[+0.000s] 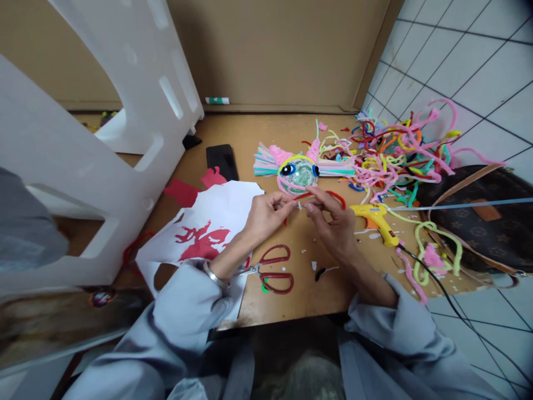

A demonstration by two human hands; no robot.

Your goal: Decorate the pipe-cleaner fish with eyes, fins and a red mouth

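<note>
Two hands [266, 216] [335, 228] | pinched nearly closed on red pipe cleaner [338, 198] between them | figure [300, 175] beyond

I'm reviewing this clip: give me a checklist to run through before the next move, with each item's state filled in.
1. Red pipe cleaner at the fingers: ok, between the left hand and right hand; which grip bears it, cannot tell.
2. Scissors set down: ok, handles on the table, blades toward the paper.
3. Scissor blades shut: cannot tell, partly hidden by the left arm.
4. Glue gun within reach: ok, probably; it lies just right of the right hand.
5. Glue gun hot: cannot tell.
6. Table free of scraps: not ok, bits lie near the hands.
</note>
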